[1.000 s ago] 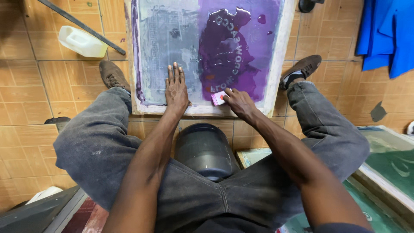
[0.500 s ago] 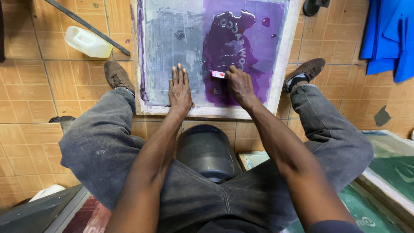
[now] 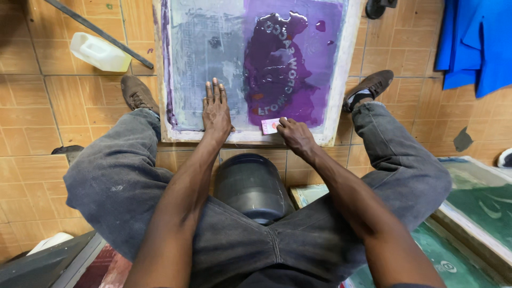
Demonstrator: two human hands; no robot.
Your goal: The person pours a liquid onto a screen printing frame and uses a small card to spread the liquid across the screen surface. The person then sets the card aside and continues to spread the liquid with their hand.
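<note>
A small pink card (image 3: 270, 126) sat pinched in the fingers of the right hand (image 3: 296, 137), its edge touching the wet purple ink (image 3: 280, 69) at the near edge of the printing screen (image 3: 213, 48), which lay flat on the tiled floor between the person's shoes. The left hand (image 3: 216, 111) grasped nothing; it lay open, palm down, on the grey mesh just left of the ink.

The ink looked thick and loose; a tilted card could likely smear it over the pale frame (image 3: 341, 114) or onto the fingers, and hard pressure from either hand might strain the mesh.

A dark bucket (image 3: 250, 186) stood between the knees, close against the frame. A white jug (image 3: 98, 52) and a dark rod (image 3: 101, 34) lay far left, blue cloth (image 3: 474, 42) far right, and green screens (image 3: 480, 213) near right.
</note>
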